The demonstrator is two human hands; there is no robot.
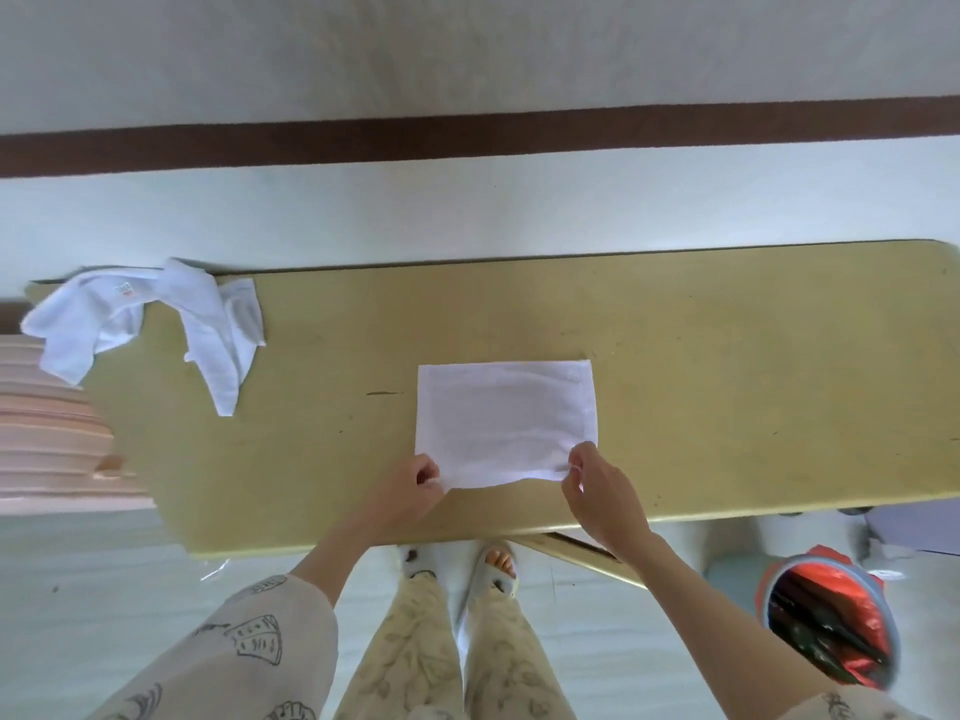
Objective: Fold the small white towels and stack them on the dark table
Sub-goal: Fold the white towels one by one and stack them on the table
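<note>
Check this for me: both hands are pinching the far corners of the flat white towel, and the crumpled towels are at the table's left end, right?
Not quite. In the head view the left hand and right hand pinch the near corners of the flat white towel, not the far ones. The crumpled towels are at the left end of the table.

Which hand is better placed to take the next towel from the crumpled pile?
Left. The crumpled pile lies at the table's left end, on the left hand's side; the right hand would cross over the flat towel.
</note>
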